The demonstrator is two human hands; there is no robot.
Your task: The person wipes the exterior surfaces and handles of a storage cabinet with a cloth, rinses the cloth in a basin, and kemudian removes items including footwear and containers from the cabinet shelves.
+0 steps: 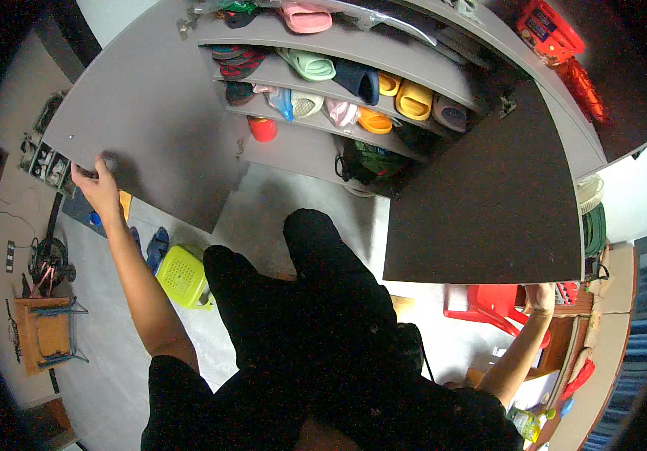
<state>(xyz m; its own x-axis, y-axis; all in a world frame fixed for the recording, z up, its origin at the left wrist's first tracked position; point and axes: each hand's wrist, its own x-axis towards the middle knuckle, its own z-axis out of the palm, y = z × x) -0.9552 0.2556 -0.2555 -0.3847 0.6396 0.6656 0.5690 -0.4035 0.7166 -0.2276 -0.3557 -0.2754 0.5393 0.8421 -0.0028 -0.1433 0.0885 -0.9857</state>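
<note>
A shoe cabinet stands before me with both doors swung out. My left hand (97,186) grips the outer edge of the grey left cabinet door (149,113), thumb on its face. At the right, my right hand (541,297) holds the edge of the dark right cabinet door (492,191); its fingers are partly hidden behind the panel. Between the doors, cabinet shelves (357,53) carry several slippers, among them a pink slipper (305,18), a mint-green slipper (309,65), a navy slipper (360,82) and a yellow slipper (413,100). A red container (262,129) sits lower down.
A lime-green plastic stool (181,276) and blue sandals (157,248) are on the tiled floor at left, with a fan (50,259) farther off. Behind the right door stands a red plastic chair (487,304). A red tub (552,31) rests on the cabinet top.
</note>
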